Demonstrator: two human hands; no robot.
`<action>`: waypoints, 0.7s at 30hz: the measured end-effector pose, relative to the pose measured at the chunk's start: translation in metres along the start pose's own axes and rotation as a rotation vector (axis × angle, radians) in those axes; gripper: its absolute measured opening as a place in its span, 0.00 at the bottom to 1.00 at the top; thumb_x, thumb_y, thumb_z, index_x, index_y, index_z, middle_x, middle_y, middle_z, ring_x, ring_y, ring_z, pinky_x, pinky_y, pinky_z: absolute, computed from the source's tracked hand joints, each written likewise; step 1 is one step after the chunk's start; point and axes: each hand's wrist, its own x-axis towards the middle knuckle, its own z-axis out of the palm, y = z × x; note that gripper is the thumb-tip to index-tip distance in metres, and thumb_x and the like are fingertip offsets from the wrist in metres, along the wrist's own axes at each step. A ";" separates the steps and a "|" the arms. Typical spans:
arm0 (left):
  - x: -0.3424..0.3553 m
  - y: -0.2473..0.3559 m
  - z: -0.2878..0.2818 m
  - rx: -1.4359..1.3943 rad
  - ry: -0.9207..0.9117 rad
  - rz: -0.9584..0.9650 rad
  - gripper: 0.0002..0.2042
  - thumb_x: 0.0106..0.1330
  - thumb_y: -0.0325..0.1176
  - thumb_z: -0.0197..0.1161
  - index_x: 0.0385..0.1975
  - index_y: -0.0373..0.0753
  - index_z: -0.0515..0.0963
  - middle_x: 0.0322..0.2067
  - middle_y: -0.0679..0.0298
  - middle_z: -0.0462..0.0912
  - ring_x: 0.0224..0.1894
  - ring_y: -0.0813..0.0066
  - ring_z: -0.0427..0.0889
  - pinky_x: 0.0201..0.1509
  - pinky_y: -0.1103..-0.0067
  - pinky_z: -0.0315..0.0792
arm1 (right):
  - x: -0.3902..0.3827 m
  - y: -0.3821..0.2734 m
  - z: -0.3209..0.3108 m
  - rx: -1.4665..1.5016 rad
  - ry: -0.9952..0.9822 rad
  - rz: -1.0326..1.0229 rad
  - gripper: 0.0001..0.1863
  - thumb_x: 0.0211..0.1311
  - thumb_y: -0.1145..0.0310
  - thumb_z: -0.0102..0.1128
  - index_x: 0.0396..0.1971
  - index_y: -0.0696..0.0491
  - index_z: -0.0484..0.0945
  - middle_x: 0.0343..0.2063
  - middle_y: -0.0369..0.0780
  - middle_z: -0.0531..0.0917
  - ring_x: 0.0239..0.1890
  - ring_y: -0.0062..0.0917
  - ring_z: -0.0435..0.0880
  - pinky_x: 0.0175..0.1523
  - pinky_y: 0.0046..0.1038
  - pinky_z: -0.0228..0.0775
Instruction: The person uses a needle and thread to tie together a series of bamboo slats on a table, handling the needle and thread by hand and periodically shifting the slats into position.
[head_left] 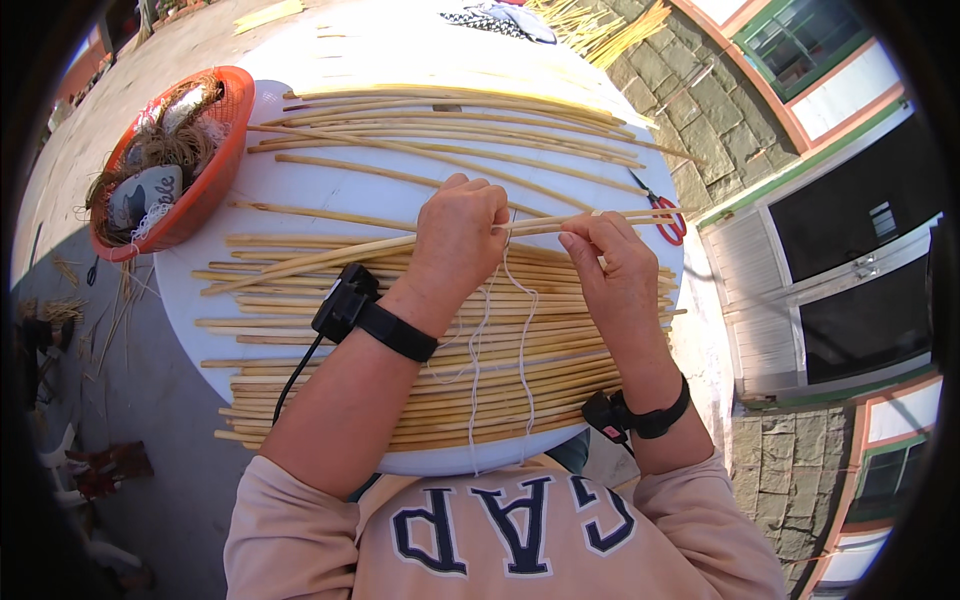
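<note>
Sweatshirt [500,540], both hands' fingers [490,205] pinching reed [400,245], string [520,330] below

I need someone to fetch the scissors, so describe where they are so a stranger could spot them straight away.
Start at the round white table covered with pale straw-coloured reed sticks. Go to its right edge, just beyond the person's right hand. There lie the small red-handled scissors, the only red, metal-bladed thing among the pale sticks.

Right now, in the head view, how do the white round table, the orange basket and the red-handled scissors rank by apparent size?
1. White round table, largest.
2. Orange basket, nearer the rim, where the fisheye bends shapes.
3. Red-handled scissors, smallest.
</note>
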 end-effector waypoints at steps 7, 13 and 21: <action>-0.001 -0.002 0.002 0.057 -0.008 0.009 0.08 0.40 0.24 0.69 0.18 0.38 0.75 0.21 0.63 0.78 0.31 0.63 0.76 0.33 0.71 0.71 | 0.050 0.034 0.024 0.379 -0.471 0.197 0.06 0.52 0.73 0.66 0.30 0.57 0.81 0.24 0.37 0.82 0.26 0.23 0.79 0.35 0.23 0.71; -0.001 -0.005 0.000 0.076 -0.009 -0.034 0.08 0.40 0.25 0.70 0.19 0.39 0.76 0.22 0.63 0.79 0.31 0.62 0.77 0.34 0.70 0.72 | 0.054 0.038 0.039 0.481 -0.530 0.318 0.03 0.53 0.73 0.64 0.27 0.56 0.81 0.21 0.32 0.80 0.25 0.13 0.74 0.34 0.19 0.68; -0.002 -0.005 0.000 0.075 -0.166 -0.129 0.05 0.45 0.27 0.66 0.20 0.42 0.77 0.22 0.63 0.80 0.33 0.63 0.80 0.36 0.69 0.74 | 0.096 0.023 0.022 0.730 -0.168 0.377 0.06 0.66 0.70 0.50 0.33 0.58 0.72 0.30 0.41 0.80 0.29 0.22 0.80 0.38 0.24 0.79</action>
